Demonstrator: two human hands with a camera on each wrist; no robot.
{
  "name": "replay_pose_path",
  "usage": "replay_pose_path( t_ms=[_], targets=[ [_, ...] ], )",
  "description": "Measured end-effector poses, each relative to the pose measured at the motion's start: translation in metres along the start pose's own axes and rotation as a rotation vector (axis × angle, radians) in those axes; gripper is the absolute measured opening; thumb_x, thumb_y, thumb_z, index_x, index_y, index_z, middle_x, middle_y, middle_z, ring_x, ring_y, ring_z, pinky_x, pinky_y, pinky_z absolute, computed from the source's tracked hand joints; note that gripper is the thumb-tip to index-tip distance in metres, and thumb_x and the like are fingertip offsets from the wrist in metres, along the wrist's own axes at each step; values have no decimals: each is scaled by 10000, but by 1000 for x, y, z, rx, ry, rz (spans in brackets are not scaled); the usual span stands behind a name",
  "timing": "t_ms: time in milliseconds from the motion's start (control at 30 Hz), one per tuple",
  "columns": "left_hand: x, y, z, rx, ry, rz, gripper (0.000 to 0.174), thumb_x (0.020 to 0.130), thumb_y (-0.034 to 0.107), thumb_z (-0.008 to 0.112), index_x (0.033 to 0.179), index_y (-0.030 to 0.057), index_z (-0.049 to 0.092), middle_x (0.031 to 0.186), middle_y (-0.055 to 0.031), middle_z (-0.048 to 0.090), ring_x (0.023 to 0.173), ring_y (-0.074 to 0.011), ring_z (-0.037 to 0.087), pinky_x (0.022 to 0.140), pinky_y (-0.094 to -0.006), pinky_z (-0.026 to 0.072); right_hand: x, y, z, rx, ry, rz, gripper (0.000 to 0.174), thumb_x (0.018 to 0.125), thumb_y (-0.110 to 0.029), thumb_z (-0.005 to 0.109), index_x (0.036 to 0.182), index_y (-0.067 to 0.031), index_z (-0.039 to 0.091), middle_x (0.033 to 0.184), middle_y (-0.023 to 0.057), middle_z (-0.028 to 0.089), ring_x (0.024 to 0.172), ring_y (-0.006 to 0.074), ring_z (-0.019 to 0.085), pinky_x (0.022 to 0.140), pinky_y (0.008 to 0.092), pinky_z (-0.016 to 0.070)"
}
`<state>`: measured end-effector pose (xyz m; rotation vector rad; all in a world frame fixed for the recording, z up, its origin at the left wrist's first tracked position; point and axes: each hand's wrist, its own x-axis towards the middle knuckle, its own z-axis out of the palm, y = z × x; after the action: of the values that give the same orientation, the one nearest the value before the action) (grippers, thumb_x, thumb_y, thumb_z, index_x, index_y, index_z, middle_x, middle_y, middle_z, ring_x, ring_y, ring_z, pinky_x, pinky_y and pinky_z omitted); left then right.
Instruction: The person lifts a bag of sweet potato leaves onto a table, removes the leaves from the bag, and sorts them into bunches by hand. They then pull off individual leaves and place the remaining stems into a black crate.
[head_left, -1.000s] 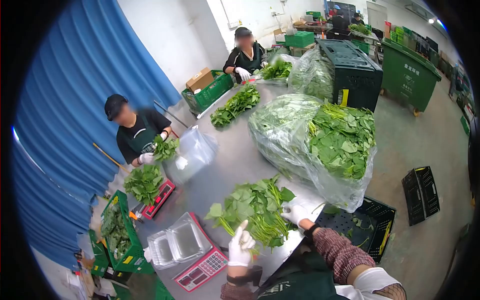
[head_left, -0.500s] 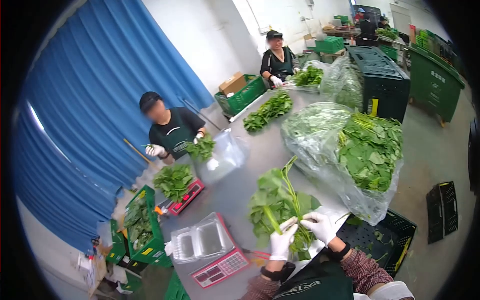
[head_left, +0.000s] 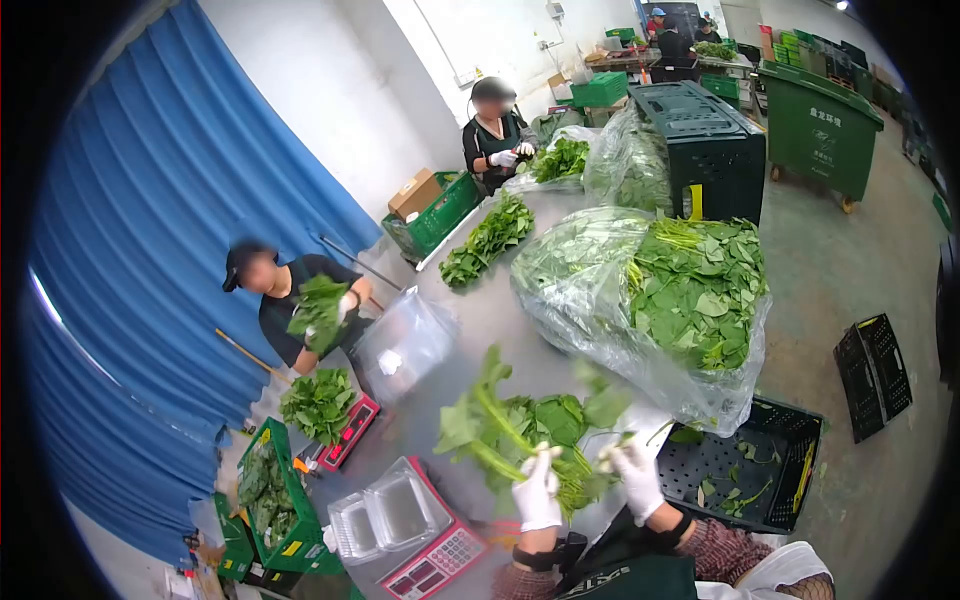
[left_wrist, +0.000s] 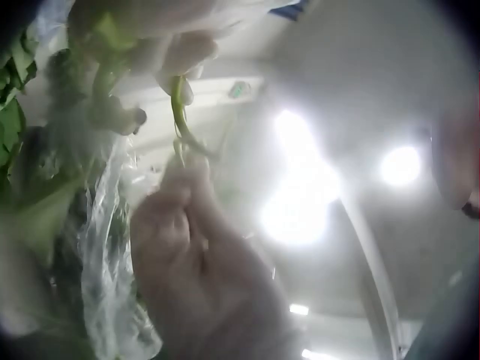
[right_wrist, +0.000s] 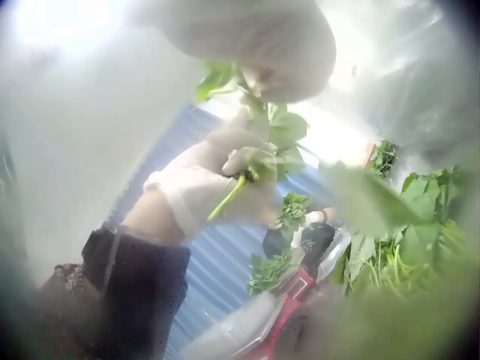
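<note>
Bunch gathered, tray unfilled.
At 7 o'clock of the clear plastic sack of greens (head_left: 690,290), our bunch of green leafy stalks (head_left: 520,425); clear plastic clamshell tray (head_left: 385,510) looks empty; our left hand (head_left: 538,492) and right hand (head_left: 637,480) clasp the stems.

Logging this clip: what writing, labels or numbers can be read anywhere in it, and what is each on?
Nothing reads clearly.
Green wheeled bin: two rows of white characters, too small to read.
Apron: white lettering, blurred.
Red scale: keypad markings too small.
Green crate: yellow labels, unreadable.
</note>
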<state>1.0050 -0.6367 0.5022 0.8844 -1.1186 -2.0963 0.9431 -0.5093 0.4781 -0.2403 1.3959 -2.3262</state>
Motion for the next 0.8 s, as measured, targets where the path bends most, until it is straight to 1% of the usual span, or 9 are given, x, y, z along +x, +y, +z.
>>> replay_pose_path(
  t_ms=[100, 167, 233, 300, 333, 433, 500, 567, 800],
  targets=[
    [19, 21, -21, -95, 43, 4, 166, 856, 91, 576, 1008, 25, 592, 870, -128, 653, 400, -38, 371, 360, -176, 259, -2, -34, -60, -381, 229, -236, 71, 889, -97, 485, 855, -35, 493, 785, 58, 588, 610, 103, 530, 603, 230, 448],
    [23, 31, -28, -94, 35, -1, 176, 858, 91, 573, 1022, 28, 585, 883, -135, 652, 403, -45, 385, 362, -181, 265, -5, -41, -112, -243, 465, -264, 131, 921, -163, 471, 894, -43, 518, 807, 57, 588, 622, 101, 535, 593, 228, 444],
    [23, 33, -27, -113, -8, 4, 181, 858, 85, 571, 1026, 18, 579, 894, -145, 651, 408, -49, 392, 366, -183, 269, -12, -31, -166, 361, 764, 29, 236, 907, -301, 501, 950, -69, 520, 869, 48, 583, 673, 97, 541, 561, 185, 418],
    [22, 27, -23, -118, -36, -8, 194, 855, 74, 570, 1035, 4, 572, 906, -151, 651, 412, -52, 397, 372, -181, 280, -26, 42, -238, 374, 423, 244, 297, 884, -303, 529, 1047, -54, 526, 941, 64, 589, 694, 109, 564, 585, 190, 423],
    [21, 23, -20, -80, -43, -21, 200, 854, 68, 568, 1041, -1, 570, 912, -153, 651, 411, -52, 395, 372, -180, 283, -31, 17, -185, 109, 346, 360, 333, 869, -232, 536, 1138, -37, 514, 1012, 75, 585, 739, 123, 588, 621, 220, 439],
    [15, 12, -14, -36, -68, -47, 215, 837, 43, 579, 1044, -16, 572, 905, -152, 654, 420, -51, 408, 376, -175, 298, -26, -17, -66, -390, -174, 305, 418, 848, -176, 560, 1241, -63, 476, 1078, 58, 585, 806, 110, 587, 693, 225, 450],
    [10, 9, -9, 17, -74, -89, 215, 816, 28, 601, 1024, -24, 583, 892, -153, 657, 435, -46, 430, 376, -172, 301, -14, -20, -20, -224, -413, 419, 538, 858, -190, 559, 1347, -106, 351, 1110, 51, 582, 803, 84, 565, 673, 212, 439],
    [6, 9, -6, 54, -85, -65, 194, 822, 30, 592, 1013, -6, 589, 894, -153, 656, 422, -49, 428, 372, -171, 309, -5, -4, 7, -51, -417, 353, 481, 871, -195, 547, 1303, -52, 391, 1084, 55, 596, 686, 56, 518, 579, 173, 385],
    [-7, 8, -10, 195, -151, 88, 206, 771, -18, 631, 968, -67, 603, 882, -165, 659, 470, -49, 471, 418, -163, 346, 8, 17, -2, 210, -409, 636, 364, 852, -116, 557, 1195, -12, 491, 845, 51, 624, 627, 86, 522, 590, 185, 411]
  ],
)
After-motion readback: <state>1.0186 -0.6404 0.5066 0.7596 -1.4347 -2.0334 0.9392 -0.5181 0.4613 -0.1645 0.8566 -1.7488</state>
